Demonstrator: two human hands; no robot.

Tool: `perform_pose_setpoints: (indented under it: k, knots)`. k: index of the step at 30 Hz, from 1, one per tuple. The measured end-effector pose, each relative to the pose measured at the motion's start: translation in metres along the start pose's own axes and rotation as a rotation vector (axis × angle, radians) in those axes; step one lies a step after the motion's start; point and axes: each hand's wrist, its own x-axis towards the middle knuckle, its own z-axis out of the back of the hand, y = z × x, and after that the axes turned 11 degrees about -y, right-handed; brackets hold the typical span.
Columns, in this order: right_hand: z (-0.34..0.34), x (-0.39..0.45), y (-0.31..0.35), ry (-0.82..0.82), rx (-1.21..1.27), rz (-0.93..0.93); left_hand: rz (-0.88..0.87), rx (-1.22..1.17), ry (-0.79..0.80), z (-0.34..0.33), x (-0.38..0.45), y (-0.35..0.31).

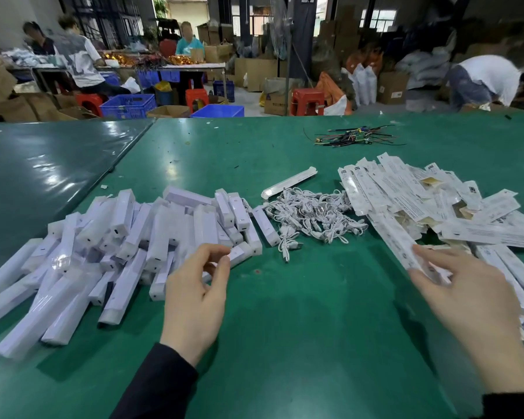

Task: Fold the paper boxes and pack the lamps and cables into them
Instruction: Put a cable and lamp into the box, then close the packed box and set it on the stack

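Observation:
A heap of white bar lamps (127, 237) in clear wrap covers the left of the green table (300, 328). White coiled cables (315, 216) lie bunched in the middle. Flat printed paper boxes (430, 198) are piled on the right. My left hand (197, 294) hovers by the near edge of the lamp heap, fingers loosely curled, holding nothing. My right hand (466, 294) grips the near end of one flat paper box (406, 249) between thumb and fingers at the pile's near edge.
One folded box (288, 182) lies alone behind the cables. A tangle of coloured wires (354, 137) sits farther back. Beyond the table are people at work, blue crates (127, 105), red stools and cardboard boxes.

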Motion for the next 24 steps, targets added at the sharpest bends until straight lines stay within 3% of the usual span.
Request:
perform_pose_setpoints:
  k: [4, 8, 12, 16, 20, 24]
  knots:
    - [-0.004, 0.001, -0.012, 0.159, -0.259, -0.063, -0.339, 0.429, -0.121, 0.009, 0.010, 0.010]
    - [-0.006, 0.001, -0.016, 0.158, -0.327, -0.119, -0.318, 0.642, -0.124, 0.012, 0.015, 0.017]
    - [-0.007, 0.000, -0.010, 0.129, -0.262, -0.106, -0.237, 0.767, -0.017, 0.013, 0.015, 0.022]
    - [-0.008, -0.004, 0.014, 0.097, -0.022, 0.028, -0.233, 0.827, 0.084, 0.011, 0.013, 0.022]
    - [-0.020, -0.013, 0.047, 0.268, 0.162, 0.223, -0.218, 0.855, 0.110, 0.012, 0.014, 0.023]
    - [-0.046, -0.017, 0.075, 0.406, 0.165, 0.452, -0.209, 0.840, 0.104, 0.013, 0.015, 0.022]
